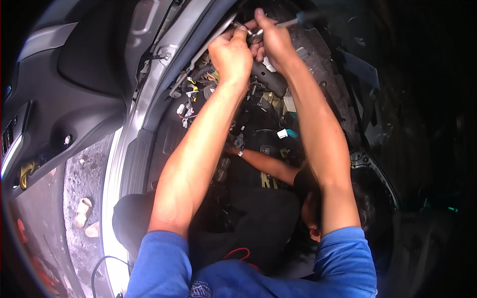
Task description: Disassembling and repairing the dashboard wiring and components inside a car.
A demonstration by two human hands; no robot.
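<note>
Right hand (276, 43) grips a metal tool (256, 36); left hand (231, 59) curls at its sill-side end

Left of the silver door sill (112, 198), the car door (92, 74) stands open. Right of the sill, well apart, a co-worker's forearm (268, 164) reaches toward it. Loose white connectors (181, 109) hang nearer the sill than the teal connector (292, 134). The tool is beyond the sill's far end, to its right, with its long axis running crosswise, away from the sill and past the right hand. The left hand is nearer the sill; its bent fingers hide whether they pinch the tool, so I cannot tell.
</note>
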